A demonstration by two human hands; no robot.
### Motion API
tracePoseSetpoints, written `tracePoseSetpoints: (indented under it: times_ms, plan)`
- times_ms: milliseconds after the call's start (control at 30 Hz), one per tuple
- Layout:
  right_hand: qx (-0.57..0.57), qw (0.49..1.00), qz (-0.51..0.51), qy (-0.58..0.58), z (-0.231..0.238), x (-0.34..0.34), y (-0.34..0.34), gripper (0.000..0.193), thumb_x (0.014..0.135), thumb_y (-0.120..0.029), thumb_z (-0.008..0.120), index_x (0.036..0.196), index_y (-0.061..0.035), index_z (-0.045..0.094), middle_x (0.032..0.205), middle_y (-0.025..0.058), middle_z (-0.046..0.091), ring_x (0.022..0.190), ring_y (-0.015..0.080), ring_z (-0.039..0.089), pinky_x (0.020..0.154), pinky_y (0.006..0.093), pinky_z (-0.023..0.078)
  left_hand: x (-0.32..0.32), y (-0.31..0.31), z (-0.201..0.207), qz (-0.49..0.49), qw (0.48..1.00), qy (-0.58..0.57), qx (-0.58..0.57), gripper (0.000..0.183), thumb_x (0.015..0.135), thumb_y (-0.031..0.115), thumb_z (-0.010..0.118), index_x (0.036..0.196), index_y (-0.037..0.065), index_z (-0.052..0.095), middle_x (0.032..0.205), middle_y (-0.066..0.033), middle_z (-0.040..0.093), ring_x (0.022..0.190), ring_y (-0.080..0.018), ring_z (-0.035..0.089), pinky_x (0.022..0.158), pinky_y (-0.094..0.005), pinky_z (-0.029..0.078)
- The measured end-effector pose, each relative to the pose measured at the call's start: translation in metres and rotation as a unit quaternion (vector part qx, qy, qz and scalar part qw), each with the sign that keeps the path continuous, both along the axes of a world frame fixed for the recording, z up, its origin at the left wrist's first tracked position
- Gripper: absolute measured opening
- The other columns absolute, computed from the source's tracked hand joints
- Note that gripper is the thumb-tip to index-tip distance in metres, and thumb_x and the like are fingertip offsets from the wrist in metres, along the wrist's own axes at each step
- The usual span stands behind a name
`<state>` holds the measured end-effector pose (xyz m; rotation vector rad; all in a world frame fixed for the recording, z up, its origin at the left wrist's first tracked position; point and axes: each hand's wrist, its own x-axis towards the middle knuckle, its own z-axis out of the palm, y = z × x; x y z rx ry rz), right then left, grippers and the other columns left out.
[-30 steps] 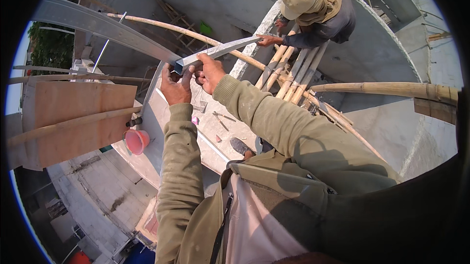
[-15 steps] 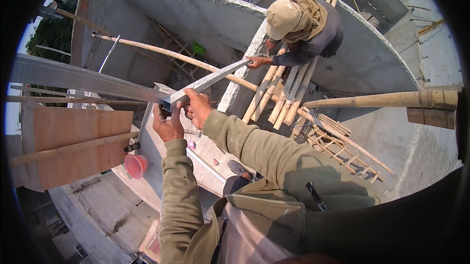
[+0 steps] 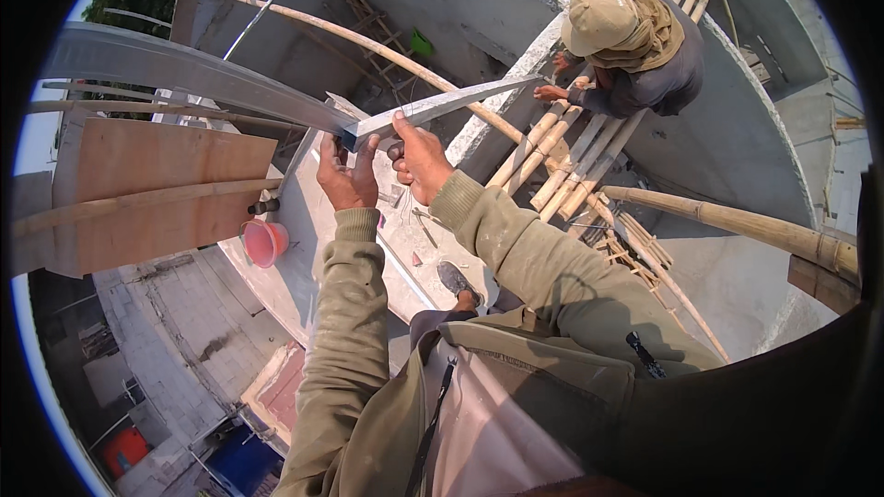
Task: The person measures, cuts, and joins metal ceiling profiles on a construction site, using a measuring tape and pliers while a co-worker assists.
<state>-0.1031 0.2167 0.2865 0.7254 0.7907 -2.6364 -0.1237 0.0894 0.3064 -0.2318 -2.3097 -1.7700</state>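
A long grey metal channel (image 3: 212, 73) comes in from the upper left. Its end meets a second, shorter metal channel (image 3: 460, 103) that slants off to the right. Beneath this joint my left hand (image 3: 348, 179) is closed on the shorter channel's near end, thumb and fingers pinching it. My right hand (image 3: 424, 163) is beside it, its thumb pressed along the channel's side and its other fingers curled below. A co-worker (image 3: 635, 46) in a tan cap crouches at the far end, one hand (image 3: 551, 93) at the channel's tip.
Bamboo poles (image 3: 589, 156) lie across the rough-topped concrete wall (image 3: 479, 133). Another bamboo pole (image 3: 368, 50) crosses behind the channels. A plywood sheet (image 3: 166, 193) and a pink bucket (image 3: 265, 244) are at left. My shoe (image 3: 458, 280) rests on a pale ledge; drops open beside it.
The view has shifted, so most things appear farther right. My right hand has loosened from wrapping the channel to a thumb laid along it. My left hand stays at the joint.
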Motion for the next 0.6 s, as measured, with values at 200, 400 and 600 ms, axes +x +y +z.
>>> tracePoseSetpoints:
  times_ms: [200,400,600]
  plan:
    - [0.451,0.876,-0.050,0.161,-0.007,0.035,0.016,0.028,0.105,-0.016,0.045,0.124,-0.0022,0.061,0.075,-0.0010,0.050,0.063,0.0068,0.043,0.055,0.0248,0.038,0.004,0.003,0.001,0.007,0.999,-0.020,0.035,0.054,0.082,0.014,0.085,0.126,-0.003,0.057,0.109,-0.0087,0.068,0.098,-0.0151,0.065,0.088,-0.0286,0.051]
    - [0.511,0.842,0.038,0.169,0.016,0.014,0.052,0.029,0.099,-0.009,0.051,0.123,-0.0032,0.067,0.071,0.0035,0.061,0.062,0.0115,0.054,0.062,0.0284,0.046,0.002,-0.004,-0.011,0.026,0.999,0.016,0.013,0.061,0.077,0.021,0.088,0.125,-0.003,0.058,0.102,-0.0152,0.073,0.091,-0.0196,0.070,0.083,-0.0319,0.055]
    - [0.580,0.770,0.066,0.257,0.022,-0.047,0.058,0.028,0.092,-0.005,0.057,0.117,0.0014,0.069,0.080,0.0096,0.072,0.072,0.0149,0.067,0.072,0.0303,0.052,0.001,-0.004,-0.008,0.038,0.999,0.017,-0.018,0.062,0.075,0.024,0.089,0.124,0.001,0.059,0.103,-0.0153,0.073,0.094,-0.0234,0.071,0.087,-0.0352,0.055]
